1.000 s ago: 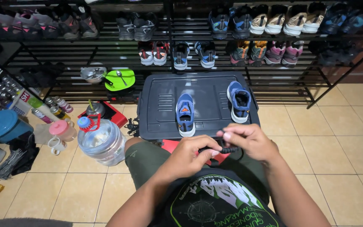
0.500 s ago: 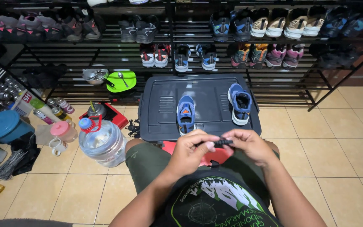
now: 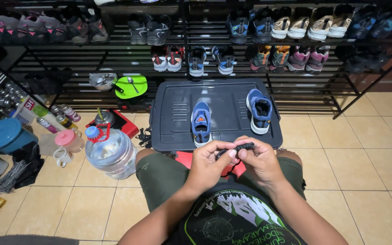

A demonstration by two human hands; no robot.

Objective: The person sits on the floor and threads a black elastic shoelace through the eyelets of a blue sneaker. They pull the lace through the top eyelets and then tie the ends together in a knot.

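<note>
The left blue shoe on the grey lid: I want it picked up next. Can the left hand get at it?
Probably yes: the blue shoe stands just beyond the left hand, nothing between, though both hands hold a black lace.

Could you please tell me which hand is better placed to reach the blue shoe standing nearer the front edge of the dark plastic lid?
Probably the left hand. It lies directly below the nearer blue shoe on the dark plastic lid, while the right hand sits further right. Both hands pinch a black lace, so one must release first.

Both hands (image 3: 234,163) now closer together, black lace (image 3: 237,148) seemingly bunched shorter between fingertips.
</note>
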